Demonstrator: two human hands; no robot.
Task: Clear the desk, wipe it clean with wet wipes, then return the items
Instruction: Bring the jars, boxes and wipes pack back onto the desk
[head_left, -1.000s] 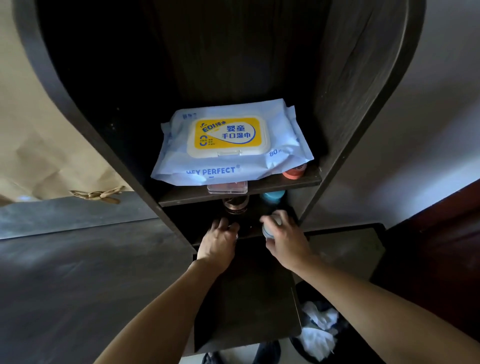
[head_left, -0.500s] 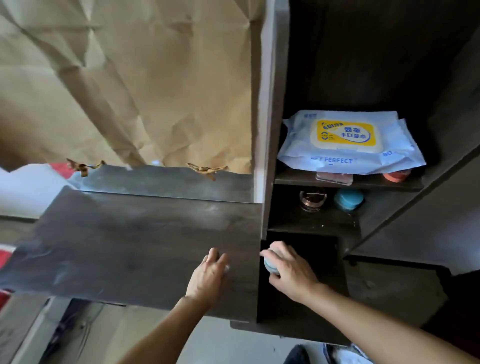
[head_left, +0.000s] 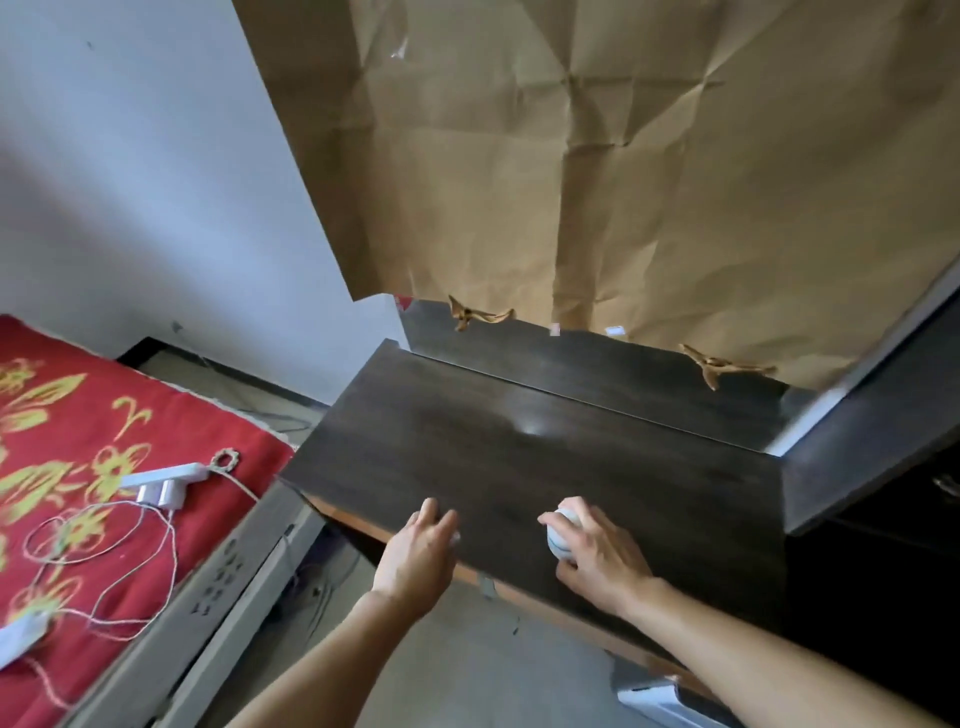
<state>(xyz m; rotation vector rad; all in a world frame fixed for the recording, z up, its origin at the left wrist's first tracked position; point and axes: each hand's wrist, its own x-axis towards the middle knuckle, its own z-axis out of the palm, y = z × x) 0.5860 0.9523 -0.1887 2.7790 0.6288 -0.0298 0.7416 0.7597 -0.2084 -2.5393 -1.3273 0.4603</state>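
**Dark wood desk, jar coming back**

The right hand (head_left: 602, 561) grips a small round jar (head_left: 560, 538) just over the desk (head_left: 519, 441), near its front edge. The left hand (head_left: 415, 556) is curled beside it, and whether it holds anything can't be told. Best to set the jar down flat, further in. A second ago both hands were at the shelf.

The desk (head_left: 519, 457) is dark brown with wood grain. The paper (head_left: 623, 156) is tan, the wall (head_left: 130, 182) white. The blanket (head_left: 52, 415) is red with yellow flowers. The charger (head_left: 161, 483) is white. The round thing (head_left: 561, 540) is pale with blue lines.
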